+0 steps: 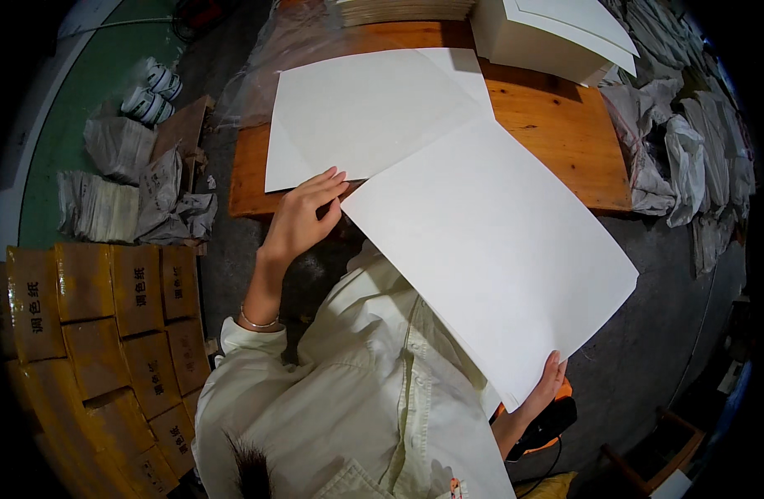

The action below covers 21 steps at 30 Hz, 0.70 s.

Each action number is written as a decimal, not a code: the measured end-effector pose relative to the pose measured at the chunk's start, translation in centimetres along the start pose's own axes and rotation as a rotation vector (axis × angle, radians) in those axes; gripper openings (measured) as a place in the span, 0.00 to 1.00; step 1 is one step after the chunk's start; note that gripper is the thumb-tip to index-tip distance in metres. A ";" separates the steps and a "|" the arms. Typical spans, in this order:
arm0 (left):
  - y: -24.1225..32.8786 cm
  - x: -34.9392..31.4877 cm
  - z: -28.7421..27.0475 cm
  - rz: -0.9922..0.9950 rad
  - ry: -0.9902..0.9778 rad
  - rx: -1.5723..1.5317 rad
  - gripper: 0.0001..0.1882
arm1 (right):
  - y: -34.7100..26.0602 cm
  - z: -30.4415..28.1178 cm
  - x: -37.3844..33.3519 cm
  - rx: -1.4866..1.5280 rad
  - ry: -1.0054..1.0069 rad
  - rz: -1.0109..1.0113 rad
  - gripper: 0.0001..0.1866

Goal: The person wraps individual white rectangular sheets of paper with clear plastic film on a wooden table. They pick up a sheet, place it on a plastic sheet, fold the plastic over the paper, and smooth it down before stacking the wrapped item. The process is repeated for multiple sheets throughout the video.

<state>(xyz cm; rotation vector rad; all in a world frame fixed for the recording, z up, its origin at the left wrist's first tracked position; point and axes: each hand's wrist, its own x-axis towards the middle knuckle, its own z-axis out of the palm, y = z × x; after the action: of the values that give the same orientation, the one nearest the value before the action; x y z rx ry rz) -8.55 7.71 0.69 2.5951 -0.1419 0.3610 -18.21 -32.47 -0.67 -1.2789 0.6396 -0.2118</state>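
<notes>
Taped cardboard boxes [87, 320] are stacked at the near left, and beyond them lie plastic-wrapped paper bundles [99, 208] with white tubs [155, 91] farther off. The left hand [303, 208] is at the near edge of a flat white sheet [357, 112], its fingers loosely bent beside the left corner of a large white sheet [498, 241]; whether it pinches that corner, I cannot tell. Clear film [270, 54] spreads over the far left corner of the table, and a paper stack [407, 10] sits at the far edge. The large sheet slants from the flat one toward the near right, hiding the table's near middle and overlapping the flat sheet's right part. At its near end, the right hand [548, 387] grasps its edge, fingertips showing at the rim, with an orange and black object [556, 420] just behind that hand. A white block of sheets [548, 41] stands on the table's far right, and crumpled plastic wrapping [681, 158] heaps up beyond the right end. The table [548, 125] is orange-brown, knotted wood; around it the room has a dark grey floor [648, 258], with a green floor area [62, 108] at the far left.
</notes>
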 end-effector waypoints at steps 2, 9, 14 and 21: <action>0.1 -0.3 0.0 -0.011 0.001 0.021 0.14 | 0.4 -0.1 0.3 0.011 0.017 -0.008 0.21; 0.2 -0.5 0.3 -0.013 0.038 0.038 0.13 | 0.4 0.3 0.5 -0.010 0.019 -0.077 0.18; 0.2 -0.4 0.5 0.028 0.070 0.090 0.13 | 0.9 -1.1 1.6 -0.019 0.003 -0.138 0.18; 1.3 0.4 1.8 0.085 0.208 0.294 0.09 | 1.3 -1.5 2.2 0.017 -0.039 -0.156 0.17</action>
<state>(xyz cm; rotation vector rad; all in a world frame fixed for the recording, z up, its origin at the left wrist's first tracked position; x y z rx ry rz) -7.98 5.68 -0.11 2.8218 -0.1345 0.7285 -17.51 -34.38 -2.86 -1.3140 0.5034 -0.3192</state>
